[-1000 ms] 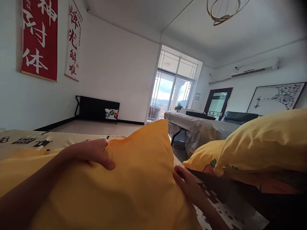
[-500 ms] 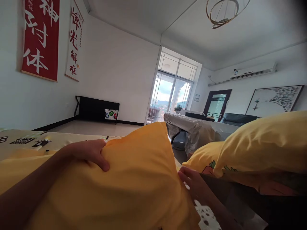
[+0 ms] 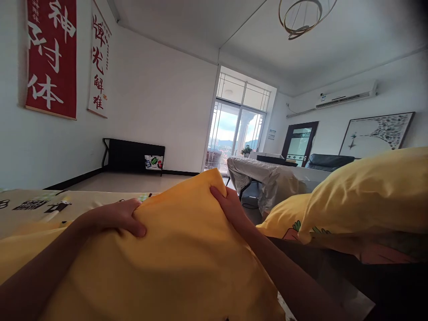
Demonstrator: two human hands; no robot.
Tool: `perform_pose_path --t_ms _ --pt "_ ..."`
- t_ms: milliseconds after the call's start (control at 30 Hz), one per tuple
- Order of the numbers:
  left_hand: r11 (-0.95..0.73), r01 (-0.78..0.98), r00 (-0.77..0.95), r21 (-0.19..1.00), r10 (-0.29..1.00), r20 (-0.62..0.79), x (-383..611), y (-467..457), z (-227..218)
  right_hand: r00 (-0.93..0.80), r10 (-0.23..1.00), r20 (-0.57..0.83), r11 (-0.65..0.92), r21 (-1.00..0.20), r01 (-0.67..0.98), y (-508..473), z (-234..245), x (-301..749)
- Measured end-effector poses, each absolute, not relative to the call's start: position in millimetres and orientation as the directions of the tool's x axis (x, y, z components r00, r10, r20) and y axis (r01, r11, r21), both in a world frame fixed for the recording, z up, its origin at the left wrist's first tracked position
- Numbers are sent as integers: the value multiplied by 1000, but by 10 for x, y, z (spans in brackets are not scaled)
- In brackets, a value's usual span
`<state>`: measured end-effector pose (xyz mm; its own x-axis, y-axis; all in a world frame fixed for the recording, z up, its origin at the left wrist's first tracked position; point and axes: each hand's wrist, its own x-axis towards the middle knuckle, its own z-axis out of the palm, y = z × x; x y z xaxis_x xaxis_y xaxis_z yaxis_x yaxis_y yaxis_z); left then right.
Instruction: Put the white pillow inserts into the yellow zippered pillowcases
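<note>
A large yellow pillow (image 3: 180, 249) lies right in front of me and fills the lower middle of the view. My left hand (image 3: 115, 217) grips its far left edge, thumb pressed on top and fingers folded behind. My right hand (image 3: 230, 206) holds the pillow's far right corner, fingers wrapped over the edge. Both forearms stretch across the pillow. To the right is a stack of two more yellow pillows (image 3: 364, 200) with a carrot print.
A printed sheet (image 3: 40, 203) covers the bed at left. Beyond stand a covered table (image 3: 267, 176), a black bench (image 3: 133, 154) by the wall, a dark sofa (image 3: 329, 160) and glass balcony doors (image 3: 234, 133).
My right hand has moved from the pillow's near right side up to its far right corner and closed on it. My left hand keeps its grip on the left edge.
</note>
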<state>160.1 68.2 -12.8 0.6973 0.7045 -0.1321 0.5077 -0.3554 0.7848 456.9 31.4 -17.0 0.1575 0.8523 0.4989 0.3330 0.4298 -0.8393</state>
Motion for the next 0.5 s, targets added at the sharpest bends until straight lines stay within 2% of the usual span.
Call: perform_pose_path --t_ms 67,133,200,233,300,333,367,433,500 --pt "-320 441 707 839 699 -105 1577 770 -197 184 767 615 479 -739 474 303 -166 4556" --pt "-373 463 659 804 752 -30 1595 826 -250 196 670 716 479 -618 623 304 -155 4573" --pt "-524 572 510 631 830 226 1664 785 -287 190 583 790 454 -511 729 326 -140 4599" --pt "-596 622 429 507 802 416 1718 713 -304 185 554 812 448 -478 756 345 -128 4609" --pt "-710 666 356 229 572 739 1866 471 -349 188 528 828 454 -462 762 392 -86 4617" --pt "-770 632 405 87 423 810 1956 321 -383 194 535 822 466 -479 744 419 -53 4613" --pt "-822 567 504 -58 290 814 2052 170 -425 205 553 808 482 -511 712 448 -14 4605" --pt "-870 389 724 -303 85 684 2239 -72 -532 229 617 753 516 -606 605 501 77 4582" --pt "-829 369 791 -420 43 611 2377 -179 -648 235 703 672 541 -719 436 536 166 4554"
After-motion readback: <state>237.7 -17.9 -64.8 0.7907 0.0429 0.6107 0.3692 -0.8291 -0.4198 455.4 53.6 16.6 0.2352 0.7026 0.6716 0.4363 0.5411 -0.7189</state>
